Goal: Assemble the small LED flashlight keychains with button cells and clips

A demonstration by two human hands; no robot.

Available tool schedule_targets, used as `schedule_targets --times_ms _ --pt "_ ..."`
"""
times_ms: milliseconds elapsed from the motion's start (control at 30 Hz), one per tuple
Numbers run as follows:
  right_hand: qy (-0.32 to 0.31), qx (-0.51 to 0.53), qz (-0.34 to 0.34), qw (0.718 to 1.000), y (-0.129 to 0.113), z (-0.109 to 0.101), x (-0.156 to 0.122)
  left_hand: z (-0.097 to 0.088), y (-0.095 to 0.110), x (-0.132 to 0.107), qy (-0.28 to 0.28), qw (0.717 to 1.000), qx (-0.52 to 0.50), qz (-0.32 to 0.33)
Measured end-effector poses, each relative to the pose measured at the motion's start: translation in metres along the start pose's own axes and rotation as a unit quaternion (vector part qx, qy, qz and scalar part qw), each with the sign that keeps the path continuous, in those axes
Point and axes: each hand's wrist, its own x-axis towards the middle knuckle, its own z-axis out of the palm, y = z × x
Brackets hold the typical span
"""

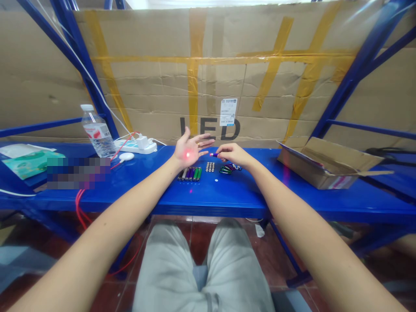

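My left hand [191,147] is raised above the blue table [227,195], palm open and fingers spread, with a red light spot glowing on the palm. My right hand [232,154] is closed on a small purple laser pointer [214,154] aimed at that palm. Below the left hand lies a row of several small pointers [190,174] in grey, purple and green. A cluster of small button batteries [210,167] sits beside them. Under my right hand lies a heap of green and purple keyring clips [227,169].
An open cardboard box [325,167] stands at the right. A water bottle [97,132], a white power strip with a charger [138,145] and red cable are at the left, with a green packet [27,162] beyond. A taped cardboard sheet backs the table. My knees are under the front edge.
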Motion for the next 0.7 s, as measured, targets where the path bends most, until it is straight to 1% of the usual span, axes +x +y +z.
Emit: schedule_targets --times_ms 233,433,600,700 --pt "0.002 -0.010 0.001 1.000 0.003 -0.001 0.002 0.000 -0.001 0.000 -0.002 1.000 -0.008 0.007" --pt "-0.009 -0.030 -0.011 0.999 0.009 -0.003 0.003 0.001 0.001 -0.001 0.002 1.000 0.015 0.006" --pt "-0.005 -0.055 -0.023 0.998 0.012 -0.003 0.005 0.002 0.004 -0.003 -0.005 0.998 0.058 0.014" --pt "-0.006 -0.076 -0.020 0.997 0.015 -0.004 0.006 0.002 0.002 -0.002 0.004 0.991 0.129 0.029"
